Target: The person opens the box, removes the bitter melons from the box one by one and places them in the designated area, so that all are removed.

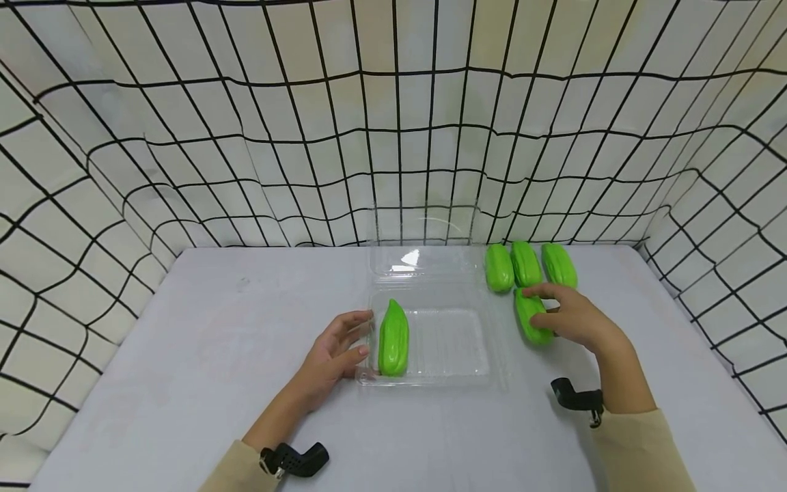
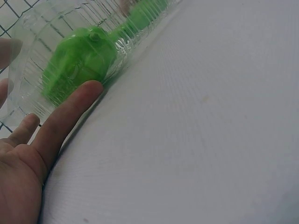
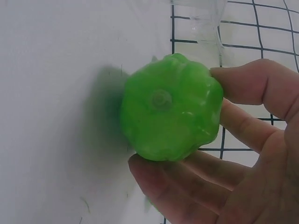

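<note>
In the head view my right hand (image 1: 572, 316) grips a ridged green gourd (image 1: 530, 320) between thumb and fingers, at the right of the table. The right wrist view shows its round, lobed end (image 3: 170, 109), with the thumb on one side and fingers curled on the other. My left hand (image 1: 335, 354) rests at the left side of a clear plastic clamshell box (image 1: 449, 342), its fingers relaxed along the wall. In the left wrist view, the straight thumb (image 2: 70, 114) lies against that wall. Inside the box, at its left end, lies one green gourd (image 1: 393, 339) with a pointed tip.
Several more green gourds (image 1: 499, 268) lie at the back right, just beyond the gripped one. The box's raised clear lid (image 1: 424, 260) stands open toward the back. Black-and-white grid netting (image 1: 418, 150) walls the white table (image 1: 246, 328) at the back and sides.
</note>
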`<state>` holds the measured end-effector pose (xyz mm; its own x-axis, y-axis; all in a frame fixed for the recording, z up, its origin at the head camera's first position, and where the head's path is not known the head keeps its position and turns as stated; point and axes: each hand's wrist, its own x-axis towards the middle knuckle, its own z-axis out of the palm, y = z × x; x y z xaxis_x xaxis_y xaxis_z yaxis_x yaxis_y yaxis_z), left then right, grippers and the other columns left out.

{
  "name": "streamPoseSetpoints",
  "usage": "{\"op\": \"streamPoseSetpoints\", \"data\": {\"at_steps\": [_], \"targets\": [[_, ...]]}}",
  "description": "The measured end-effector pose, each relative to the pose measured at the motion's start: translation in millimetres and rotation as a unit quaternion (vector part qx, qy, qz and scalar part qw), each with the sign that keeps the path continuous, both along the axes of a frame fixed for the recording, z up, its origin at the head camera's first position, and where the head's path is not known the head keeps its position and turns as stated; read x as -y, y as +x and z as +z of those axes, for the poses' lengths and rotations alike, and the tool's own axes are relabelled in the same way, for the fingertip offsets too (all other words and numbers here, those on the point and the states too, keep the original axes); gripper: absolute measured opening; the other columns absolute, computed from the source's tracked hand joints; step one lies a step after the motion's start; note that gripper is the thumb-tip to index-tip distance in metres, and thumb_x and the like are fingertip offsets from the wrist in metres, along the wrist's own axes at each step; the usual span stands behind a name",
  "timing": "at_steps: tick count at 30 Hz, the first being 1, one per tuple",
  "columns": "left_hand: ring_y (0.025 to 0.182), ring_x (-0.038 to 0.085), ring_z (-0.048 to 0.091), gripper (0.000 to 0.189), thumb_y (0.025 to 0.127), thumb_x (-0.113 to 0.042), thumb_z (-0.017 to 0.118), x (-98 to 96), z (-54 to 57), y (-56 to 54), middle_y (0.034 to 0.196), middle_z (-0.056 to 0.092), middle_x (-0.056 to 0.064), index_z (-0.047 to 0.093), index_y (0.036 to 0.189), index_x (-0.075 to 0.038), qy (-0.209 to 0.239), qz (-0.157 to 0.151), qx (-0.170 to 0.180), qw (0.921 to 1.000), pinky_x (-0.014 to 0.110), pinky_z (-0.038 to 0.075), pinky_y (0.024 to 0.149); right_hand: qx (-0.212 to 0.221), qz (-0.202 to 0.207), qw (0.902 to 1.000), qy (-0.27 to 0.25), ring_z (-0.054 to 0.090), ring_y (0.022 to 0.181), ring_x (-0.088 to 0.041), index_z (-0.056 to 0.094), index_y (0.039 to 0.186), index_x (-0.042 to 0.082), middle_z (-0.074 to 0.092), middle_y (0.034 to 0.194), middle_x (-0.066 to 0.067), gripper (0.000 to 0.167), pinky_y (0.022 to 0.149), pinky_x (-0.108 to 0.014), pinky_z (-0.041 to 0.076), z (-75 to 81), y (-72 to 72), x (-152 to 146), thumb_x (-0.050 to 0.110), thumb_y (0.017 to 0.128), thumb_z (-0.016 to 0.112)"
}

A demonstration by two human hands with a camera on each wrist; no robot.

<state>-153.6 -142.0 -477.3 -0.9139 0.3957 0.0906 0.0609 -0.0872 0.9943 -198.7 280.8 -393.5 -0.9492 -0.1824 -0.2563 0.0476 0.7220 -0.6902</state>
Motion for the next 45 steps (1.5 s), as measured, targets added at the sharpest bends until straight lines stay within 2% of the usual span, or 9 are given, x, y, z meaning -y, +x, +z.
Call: {"op": "streamPoseSetpoints", "data": {"at_steps": [4,13,17,23,28,31,34,39,45], "targets": [[0.151,0.04,0.019,0.057,0.098,-0.007,0.059,-0.6,-1.0,-0.7,0.163,0.024,0.013,0.032,0.148,-0.002,0.006,-0.004,0.003,1.0,0.041,0.059,0.088,0.005,0.002,1.0,0.003,0.055,0.125,-0.043,0.053,0.141,0.011,0.039,0.151,-0.024,0.054,0.084,-0.041,0.056,-1.6,0.8,-0.1,0.019,0.09,0.068],[0.15,0.04,0.02,0.056,0.097,-0.007,0.059,-1.2,1.3,-0.4,0.162,0.025,0.012,0.034,0.148,-0.005,0.014,-0.005,0.006,0.9999,0.041,0.059,0.086,0.014,0.0,0.9999,-0.007,0.052,0.129,-0.045,0.053,0.141,0.01,0.038,0.151,-0.028,0.055,0.083,-0.041,0.058,0.7,0.7,-0.4,0.02,0.09,0.069],[0.151,0.04,0.019,0.056,0.097,-0.007,0.06,-1.4,2.7,-0.1,0.162,0.024,0.012,0.034,0.147,-0.005,0.019,-0.008,0.01,0.9997,0.042,0.06,0.083,0.013,-0.004,0.9999,0.007,0.047,0.133,-0.048,0.052,0.142,0.012,0.036,0.154,-0.027,0.055,0.089,-0.048,0.056,3.9,1.2,1.0,0.021,0.09,0.069],[0.151,0.04,0.019,0.057,0.097,-0.006,0.059,-0.6,3.2,0.0,0.163,0.024,0.012,0.033,0.148,-0.004,0.02,-0.007,0.014,0.9997,0.042,0.06,0.083,-0.015,-0.01,0.9987,0.048,0.042,0.136,-0.05,0.049,0.145,0.015,0.037,0.154,-0.026,0.057,0.095,-0.067,0.046,12.0,3.6,6.1,0.025,0.092,0.067],[0.151,0.04,0.019,0.057,0.097,-0.007,0.059,-0.6,3.9,0.4,0.163,0.024,0.012,0.033,0.148,-0.004,0.014,-0.005,0.009,0.9999,0.04,0.059,0.087,-0.054,-0.025,0.9968,0.052,0.042,0.136,-0.05,0.047,0.147,0.017,0.043,0.15,-0.029,0.056,0.093,-0.07,0.046,18.9,6.2,13.9,0.028,0.095,0.064],[0.151,0.04,0.018,0.057,0.097,-0.006,0.059,-0.3,3.2,0.6,0.163,0.024,0.012,0.033,0.148,-0.003,0.016,-0.007,0.009,0.9998,0.041,0.059,0.086,-0.075,-0.037,0.9957,0.041,0.042,0.135,-0.05,0.047,0.147,0.017,0.045,0.148,-0.029,0.055,0.093,-0.069,0.047,22.8,8.7,20.3,0.029,0.095,0.064],[0.151,0.039,0.018,0.057,0.097,-0.006,0.059,-0.3,2.8,0.4,0.163,0.024,0.012,0.033,0.148,-0.003,0.019,-0.009,0.012,0.9997,0.042,0.06,0.084,-0.101,-0.039,0.9939,0.019,0.045,0.135,-0.047,0.049,0.145,0.018,0.046,0.149,-0.024,0.054,0.093,-0.066,0.049,26.1,11.5,28.2,0.028,0.095,0.065],[0.151,0.039,0.018,0.057,0.097,-0.006,0.059,-0.6,3.3,0.6,0.163,0.024,0.012,0.033,0.148,-0.003,0.022,-0.009,0.013,0.9996,0.042,0.06,0.083,-0.145,-0.015,0.9887,-0.034,0.05,0.134,-0.039,0.053,0.141,0.02,0.047,0.151,-0.01,0.05,0.093,-0.057,0.054,25.4,14.8,45.0,0.024,0.094,0.069],[0.151,0.039,0.019,0.057,0.097,-0.007,0.06,-1.4,4.0,0.4,0.163,0.025,0.012,0.033,0.148,-0.004,0.018,-0.007,0.008,0.9998,0.041,0.06,0.084,-0.153,0.013,0.9841,-0.089,0.052,0.132,-0.034,0.057,0.136,0.022,0.051,0.146,-0.003,0.047,0.097,-0.053,0.052,19.4,16.7,64.5,0.021,0.092,0.072]]}}
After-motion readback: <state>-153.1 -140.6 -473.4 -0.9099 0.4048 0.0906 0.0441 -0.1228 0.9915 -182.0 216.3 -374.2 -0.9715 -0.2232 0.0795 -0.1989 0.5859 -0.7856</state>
